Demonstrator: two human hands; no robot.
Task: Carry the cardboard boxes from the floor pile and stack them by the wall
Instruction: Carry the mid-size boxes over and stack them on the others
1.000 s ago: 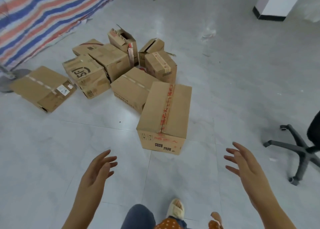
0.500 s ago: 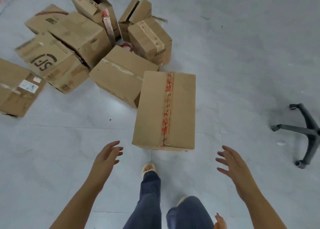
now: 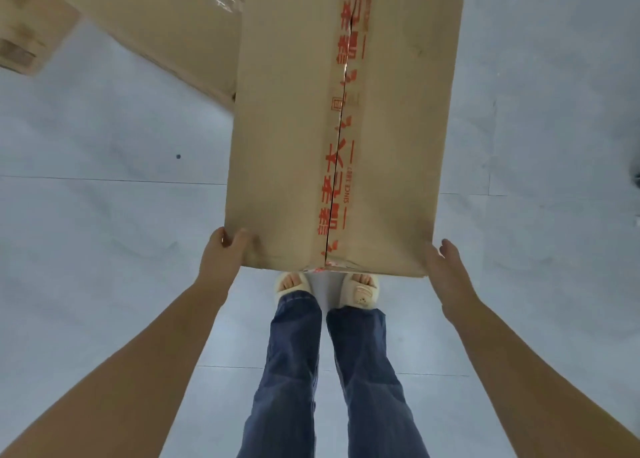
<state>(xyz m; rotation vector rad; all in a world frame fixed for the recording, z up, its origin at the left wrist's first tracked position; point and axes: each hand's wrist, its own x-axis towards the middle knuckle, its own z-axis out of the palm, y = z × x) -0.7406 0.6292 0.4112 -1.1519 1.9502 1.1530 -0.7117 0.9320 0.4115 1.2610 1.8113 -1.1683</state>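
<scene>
I look straight down at a long cardboard box (image 3: 343, 122) lying on the grey tiled floor (image 3: 104, 250), its length running away from me and its top seam closed with clear tape printed in red characters (image 3: 341, 153). Its near end sits just in front of my feet, which wear pale slippers (image 3: 360, 289) below blue jeans (image 3: 294, 371).

My left hand (image 3: 223, 255) is at the box's near left corner. The grip here is a curl: the thumb and fingers wrap over the corner edge and lie on the cardboard. My right hand (image 3: 446, 270) is at the near right corner, palm turned inward and flat against the side wall; its fingers are straight and lie close together along the cardboard, not hooked over anything I can see. I cannot tell whether the box is off the floor or resting on it.

To the far left, a second cardboard box (image 3: 166, 25) lies at an angle, one corner touching the left side of the box I hold. A third box (image 3: 24, 25), partly cut off by the frame edge, sits at the far left corner, apart from the second by a strip of floor. A small dark speck (image 3: 178, 156) marks the tile left of the box.
</scene>
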